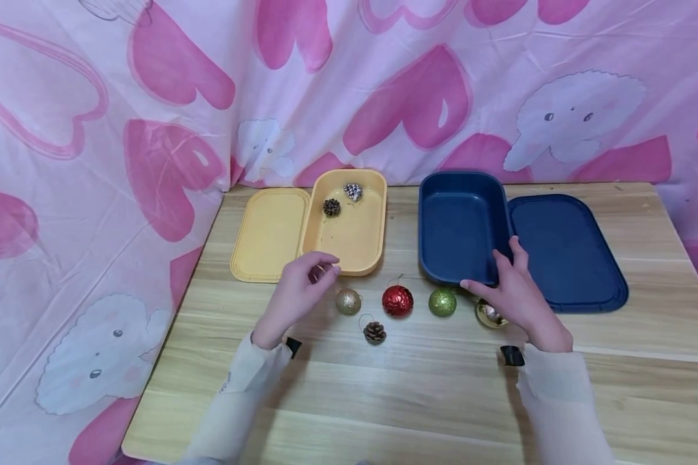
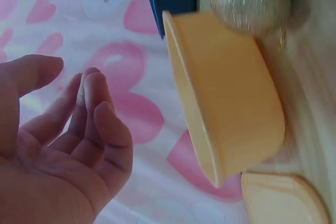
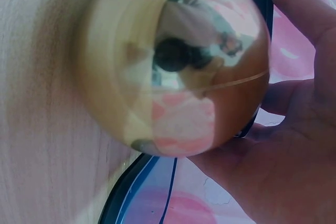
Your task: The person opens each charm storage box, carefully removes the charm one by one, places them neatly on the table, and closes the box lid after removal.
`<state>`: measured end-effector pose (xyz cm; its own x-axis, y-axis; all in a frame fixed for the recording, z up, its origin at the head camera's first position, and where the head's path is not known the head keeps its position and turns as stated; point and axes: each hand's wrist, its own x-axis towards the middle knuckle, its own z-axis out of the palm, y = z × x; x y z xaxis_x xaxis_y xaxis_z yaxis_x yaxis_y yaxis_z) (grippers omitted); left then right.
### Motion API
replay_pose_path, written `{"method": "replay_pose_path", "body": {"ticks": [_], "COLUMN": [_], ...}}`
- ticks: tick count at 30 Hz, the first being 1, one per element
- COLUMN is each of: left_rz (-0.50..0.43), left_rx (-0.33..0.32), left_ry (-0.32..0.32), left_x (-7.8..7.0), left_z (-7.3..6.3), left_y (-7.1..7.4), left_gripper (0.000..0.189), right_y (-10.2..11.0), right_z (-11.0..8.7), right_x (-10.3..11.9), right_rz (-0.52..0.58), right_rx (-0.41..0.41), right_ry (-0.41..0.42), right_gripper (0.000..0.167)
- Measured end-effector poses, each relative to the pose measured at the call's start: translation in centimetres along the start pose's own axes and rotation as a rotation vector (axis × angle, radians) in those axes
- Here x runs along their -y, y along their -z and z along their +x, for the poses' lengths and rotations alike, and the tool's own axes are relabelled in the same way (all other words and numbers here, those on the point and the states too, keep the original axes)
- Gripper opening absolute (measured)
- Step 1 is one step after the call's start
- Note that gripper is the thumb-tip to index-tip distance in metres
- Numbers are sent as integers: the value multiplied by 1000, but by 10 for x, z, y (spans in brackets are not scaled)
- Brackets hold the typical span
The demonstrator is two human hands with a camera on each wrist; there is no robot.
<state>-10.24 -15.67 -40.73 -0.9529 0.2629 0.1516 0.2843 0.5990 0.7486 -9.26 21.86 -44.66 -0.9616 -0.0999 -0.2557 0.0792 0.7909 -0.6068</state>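
Note:
My left hand (image 1: 300, 287), fingers loosely bent and holding nothing, hovers by the near left corner of the yellow box (image 1: 355, 258). In that box lie a dark pine cone (image 1: 331, 207) and a white-tipped one (image 1: 353, 191). At the near right corner of the dark blue box (image 1: 465, 226) is my right hand (image 1: 514, 290), thumb and fingers spread around the rim; whether it touches is unclear. Below that hand sits a shiny gold ball (image 3: 176, 66). A pale gold glitter ball (image 1: 348, 301), a red ball (image 1: 397, 301), a green ball (image 1: 443, 302) and a brown pine cone (image 1: 375, 332) lie on the table.
A yellow lid (image 1: 271, 234) lies left of the yellow box, a dark blue lid (image 1: 570, 252) right of the blue one. The wooden table (image 1: 395, 407) meets a pink heart-patterned curtain (image 1: 407, 97) at the back and left.

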Motion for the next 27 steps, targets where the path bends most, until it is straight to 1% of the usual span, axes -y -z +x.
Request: {"method": "replay_pose_path", "body": {"ticks": [7, 10, 13, 19, 22, 25, 27], "left_rz": [30, 55, 91, 176, 213, 259, 293], "left_rx": [-64, -95, -102, -76, -54, -12, 35], "left_ry": [-18, -21, -13, 12, 1, 1, 13], "left_x": [16, 25, 33, 47, 52, 55, 57], "left_z": [27, 38, 47, 63, 71, 79, 84], "left_y": [9, 9, 6, 0, -2, -2, -2], "left_gripper": [20, 22, 25, 32, 35, 39, 43], "right_y": [0, 0, 0, -1, 0, 0, -1], "right_z": [0, 0, 0, 0, 0, 0, 0], "right_x": [0, 0, -1, -1, -1, -1, -1], "right_rz": [3, 7, 9, 7, 8, 8, 9], "right_rx": [-3, 1, 3, 7, 4, -3, -5], "right_ry": [0, -2, -2, 4, 7, 12, 15], "right_gripper": [103, 104, 104, 105, 104, 104, 103]}}
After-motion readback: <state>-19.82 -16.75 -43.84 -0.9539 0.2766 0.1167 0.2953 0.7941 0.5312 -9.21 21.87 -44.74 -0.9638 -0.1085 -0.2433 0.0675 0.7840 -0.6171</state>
